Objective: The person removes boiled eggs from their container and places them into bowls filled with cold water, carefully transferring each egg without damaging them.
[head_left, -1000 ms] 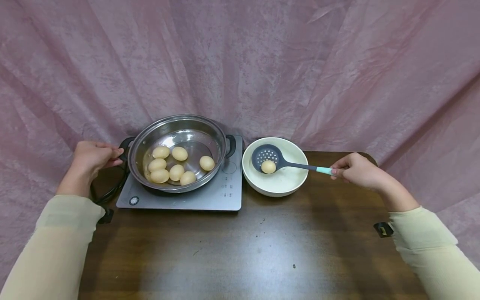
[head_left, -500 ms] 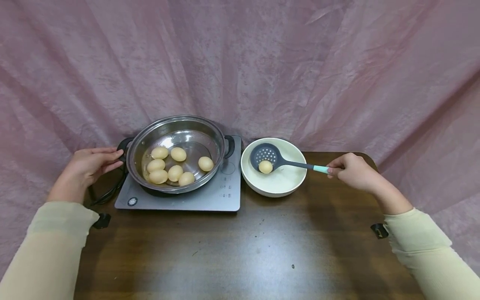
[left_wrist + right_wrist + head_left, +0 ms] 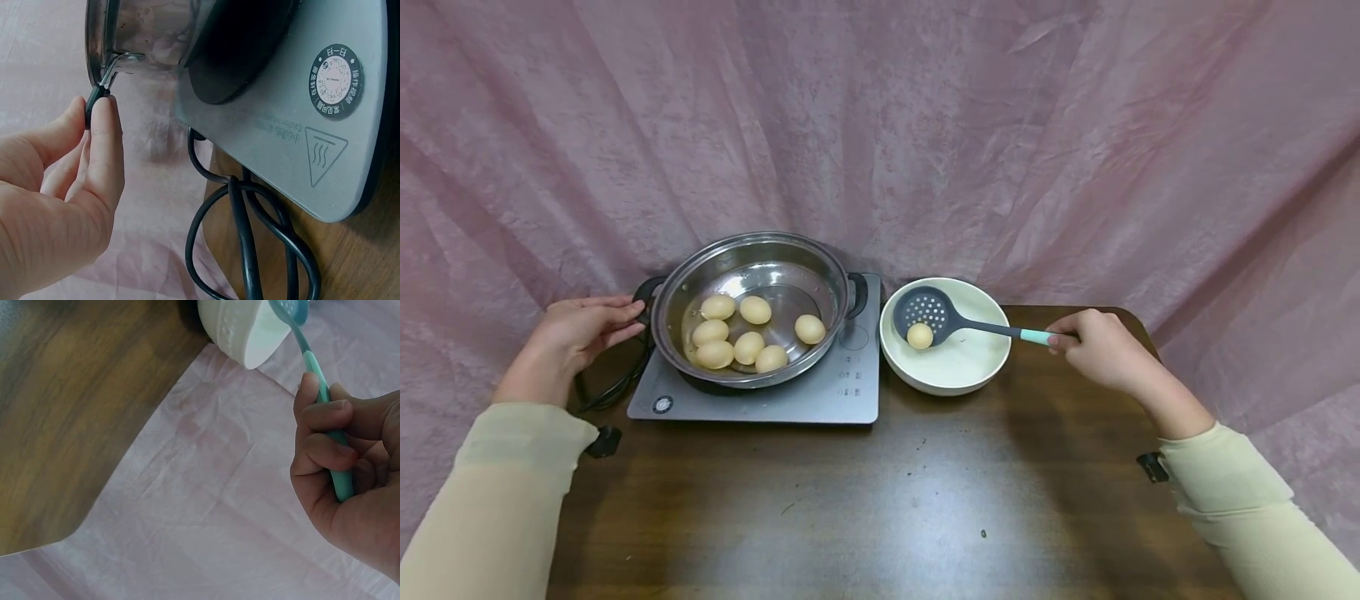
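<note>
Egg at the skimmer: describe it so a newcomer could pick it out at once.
In the head view, find the big steel pot on the grey cooktop, then the pale bowl to its right. The right hand holds a skimmer whose dark perforated head shows within the bowl's rim, the egg at its near edge. It is the only egg in view outside the pot.

The cooktop (image 3: 262,106) bears "Caution" (image 3: 289,127), a heat triangle (image 3: 325,153) and a Chinese label (image 3: 335,81).

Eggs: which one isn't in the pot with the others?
The lone egg on the skimmer that the right hand holds. It's the only one out of the pot; the other seven eggs lie inside.
</note>
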Tool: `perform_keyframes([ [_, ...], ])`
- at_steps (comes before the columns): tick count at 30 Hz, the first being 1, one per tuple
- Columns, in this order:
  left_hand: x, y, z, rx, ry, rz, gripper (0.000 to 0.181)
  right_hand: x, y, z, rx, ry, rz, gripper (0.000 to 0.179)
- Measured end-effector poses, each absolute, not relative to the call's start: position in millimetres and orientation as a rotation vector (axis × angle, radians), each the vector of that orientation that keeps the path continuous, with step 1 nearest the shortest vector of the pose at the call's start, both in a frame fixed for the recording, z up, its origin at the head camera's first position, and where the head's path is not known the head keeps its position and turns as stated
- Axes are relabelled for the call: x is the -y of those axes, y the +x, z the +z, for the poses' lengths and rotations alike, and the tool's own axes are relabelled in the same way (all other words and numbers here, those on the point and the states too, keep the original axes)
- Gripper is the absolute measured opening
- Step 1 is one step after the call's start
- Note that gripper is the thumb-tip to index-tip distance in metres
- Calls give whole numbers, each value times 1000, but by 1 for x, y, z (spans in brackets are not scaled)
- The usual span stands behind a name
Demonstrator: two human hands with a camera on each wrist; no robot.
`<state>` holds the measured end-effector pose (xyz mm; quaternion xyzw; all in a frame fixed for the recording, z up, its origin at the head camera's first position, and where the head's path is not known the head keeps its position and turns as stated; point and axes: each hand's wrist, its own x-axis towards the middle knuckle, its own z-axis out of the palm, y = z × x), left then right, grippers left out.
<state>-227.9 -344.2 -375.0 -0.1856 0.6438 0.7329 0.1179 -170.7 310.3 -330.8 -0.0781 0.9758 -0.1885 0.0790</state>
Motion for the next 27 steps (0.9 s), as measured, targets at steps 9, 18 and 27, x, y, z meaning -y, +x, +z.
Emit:
perform_keyframes([
  [9, 343, -230, -372, -1896, -561, 2118, 20, -306, -168, -331, -3041, -253, -490, 15],
  [18, 342, -227, -373, -1914, -572, 2082, 21, -305, -165, -332, -3120, -291, -468, 13],
  [27, 340, -228, -371, -1917, -583, 2093, 20, -308, -163, -329, -3150, -240, -462, 13],
])
